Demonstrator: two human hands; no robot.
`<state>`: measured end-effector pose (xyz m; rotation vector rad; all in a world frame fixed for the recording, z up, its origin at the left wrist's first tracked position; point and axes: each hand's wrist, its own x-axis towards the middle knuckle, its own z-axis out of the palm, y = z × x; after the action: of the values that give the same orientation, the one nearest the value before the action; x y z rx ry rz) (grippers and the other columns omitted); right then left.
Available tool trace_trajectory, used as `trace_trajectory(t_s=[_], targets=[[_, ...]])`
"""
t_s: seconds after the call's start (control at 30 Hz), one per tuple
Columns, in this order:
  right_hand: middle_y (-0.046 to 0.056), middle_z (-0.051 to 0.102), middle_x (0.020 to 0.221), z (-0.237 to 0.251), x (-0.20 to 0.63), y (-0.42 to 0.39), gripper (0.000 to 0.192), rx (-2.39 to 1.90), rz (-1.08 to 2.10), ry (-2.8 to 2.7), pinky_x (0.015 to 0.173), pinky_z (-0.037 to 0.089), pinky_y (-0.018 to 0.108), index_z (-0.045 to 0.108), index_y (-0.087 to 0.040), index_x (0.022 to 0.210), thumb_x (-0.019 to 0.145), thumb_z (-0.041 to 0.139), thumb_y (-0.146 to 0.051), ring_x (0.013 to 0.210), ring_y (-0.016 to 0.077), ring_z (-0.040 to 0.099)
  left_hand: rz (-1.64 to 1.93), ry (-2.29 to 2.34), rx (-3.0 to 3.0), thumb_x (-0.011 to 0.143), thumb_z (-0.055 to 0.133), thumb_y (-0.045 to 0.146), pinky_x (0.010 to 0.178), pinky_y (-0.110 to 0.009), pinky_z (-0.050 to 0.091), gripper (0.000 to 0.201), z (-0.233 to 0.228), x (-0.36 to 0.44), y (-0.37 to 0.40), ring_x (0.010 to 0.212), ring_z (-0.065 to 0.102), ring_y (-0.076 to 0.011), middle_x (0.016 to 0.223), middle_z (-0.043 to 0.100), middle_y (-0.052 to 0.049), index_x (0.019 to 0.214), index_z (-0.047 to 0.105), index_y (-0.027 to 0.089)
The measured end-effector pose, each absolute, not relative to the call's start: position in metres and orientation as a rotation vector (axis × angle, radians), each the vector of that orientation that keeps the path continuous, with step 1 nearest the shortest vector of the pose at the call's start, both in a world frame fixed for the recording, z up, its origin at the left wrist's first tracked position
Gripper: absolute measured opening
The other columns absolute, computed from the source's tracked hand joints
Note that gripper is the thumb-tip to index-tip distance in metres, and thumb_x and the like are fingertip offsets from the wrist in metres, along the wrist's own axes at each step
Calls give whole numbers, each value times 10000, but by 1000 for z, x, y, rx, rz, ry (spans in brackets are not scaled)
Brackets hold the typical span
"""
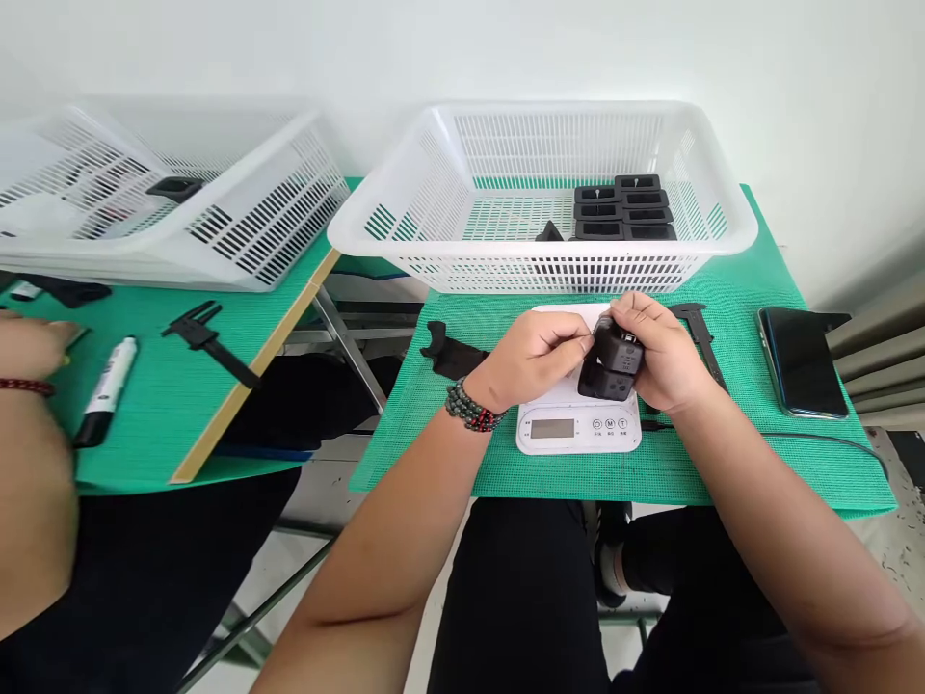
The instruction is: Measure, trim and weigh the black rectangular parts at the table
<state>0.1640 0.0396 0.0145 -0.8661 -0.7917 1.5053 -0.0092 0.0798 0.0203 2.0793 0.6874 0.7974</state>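
Both hands are at a small black plastic case [621,355] with faint printing, held over a white digital scale [531,414]. My right hand [661,352] is wrapped around its right side, thumb at the top. With pinched fingertips, my left hand [539,357] touches the case's upper left edge. Just below it, another black part [605,384] shows above the scale; I cannot tell whether it is joined to the case. A curved black piece [454,357] lies on the green mat left of the scale.
Behind the scale stands a white basket [541,249] with several black cases. A black caliper [700,337], a phone [804,361] and a cable [816,436] lie at right. On the left table are another caliper [206,339], a marker [107,390], a second basket [238,241] and a co-worker's hand [29,345].
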Motion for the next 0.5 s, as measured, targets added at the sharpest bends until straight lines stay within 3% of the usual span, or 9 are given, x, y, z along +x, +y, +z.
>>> trace_trajectory(t_s=[0.17, 0.5], targets=[[-62, 490, 624, 16, 161, 36, 437, -840, 1602, -860, 547, 362, 254, 542, -221, 671, 670, 899, -473, 564, 99, 395, 841, 677, 2091, 909, 498, 234, 488, -251, 313, 344, 22, -10, 79, 510, 382, -98, 539, 436, 37, 579, 408, 204], [-49, 507, 665, 15, 160, 37, 414, -872, 1538, -835, 565, 373, 259, 529, -229, 683, 678, 879, -449, 604, 111, 423, 837, 692, 2095, 889, 494, 227, 470, -250, 285, 333, 24, -9, 78, 503, 332, -95, 539, 375, 45, 576, 384, 206]])
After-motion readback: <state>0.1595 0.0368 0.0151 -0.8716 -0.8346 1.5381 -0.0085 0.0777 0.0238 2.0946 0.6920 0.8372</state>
